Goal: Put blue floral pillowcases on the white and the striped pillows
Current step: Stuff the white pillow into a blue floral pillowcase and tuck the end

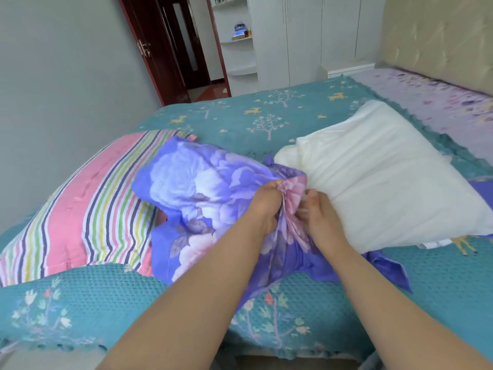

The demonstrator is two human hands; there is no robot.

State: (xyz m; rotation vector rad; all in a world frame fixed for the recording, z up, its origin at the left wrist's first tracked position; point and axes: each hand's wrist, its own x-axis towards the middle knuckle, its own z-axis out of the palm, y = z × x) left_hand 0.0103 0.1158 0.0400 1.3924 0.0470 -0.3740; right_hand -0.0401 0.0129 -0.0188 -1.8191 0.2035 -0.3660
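Both hands (293, 206) grip the pillowcase (202, 188) edge, bunched beside the white pillow (373, 177).

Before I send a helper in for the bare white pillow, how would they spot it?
On the teal bedspread, look right of the hands bunching the blue floral pillowcase. The white pillow lies there, plain and uncovered, unlike the pink-striped pillow on the left.
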